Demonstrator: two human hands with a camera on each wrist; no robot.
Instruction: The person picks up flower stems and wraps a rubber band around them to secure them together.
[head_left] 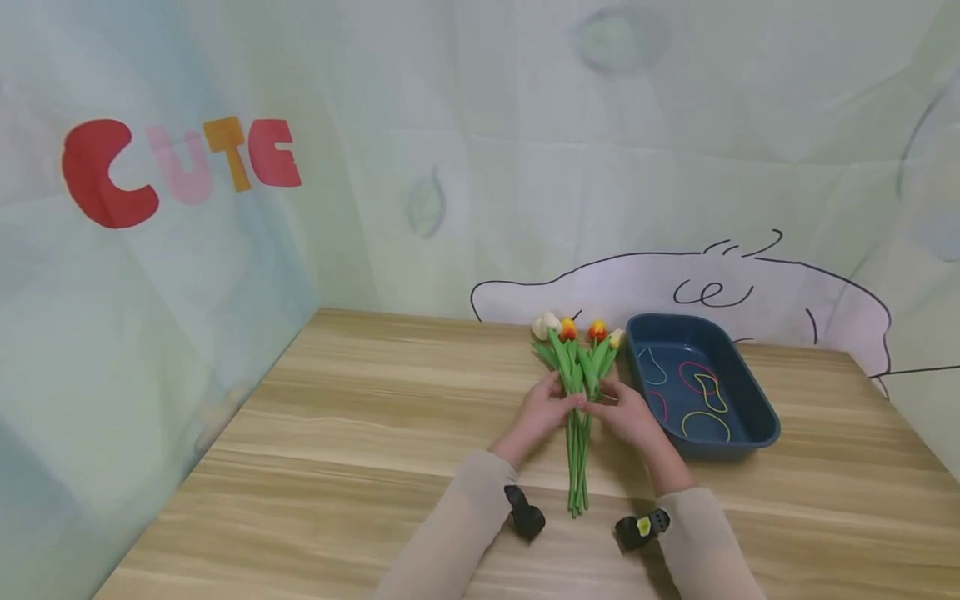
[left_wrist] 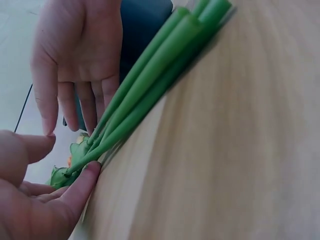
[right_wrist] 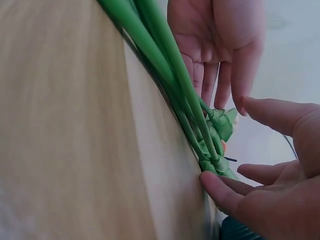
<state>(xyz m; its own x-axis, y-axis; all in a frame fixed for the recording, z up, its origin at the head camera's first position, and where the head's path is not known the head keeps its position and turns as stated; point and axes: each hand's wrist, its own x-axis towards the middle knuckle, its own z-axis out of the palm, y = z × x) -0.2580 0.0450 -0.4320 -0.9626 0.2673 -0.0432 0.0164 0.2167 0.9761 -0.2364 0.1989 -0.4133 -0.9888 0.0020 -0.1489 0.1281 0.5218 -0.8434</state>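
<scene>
A bunch of artificial tulips lies on the table, with white, pale yellow and orange-red heads pointing away from me and green stems toward me. My left hand is at its left side and my right hand at its right, both around the leaves and upper stems. The thumb tips meet above the bunch. In the left wrist view, the left hand's fingers touch the stems from the side, rather straight. Seen from the right wrist, the right fingers reach the leaf bases, with a wide gap below the thumb.
Just right of the bunch stands a dark blue tray. Several rubber bands, among them a yellow one and red ones, lie inside it. The wood-grain table ends at a printed cloth backdrop. Black wrist cameras hang beneath both forearms.
</scene>
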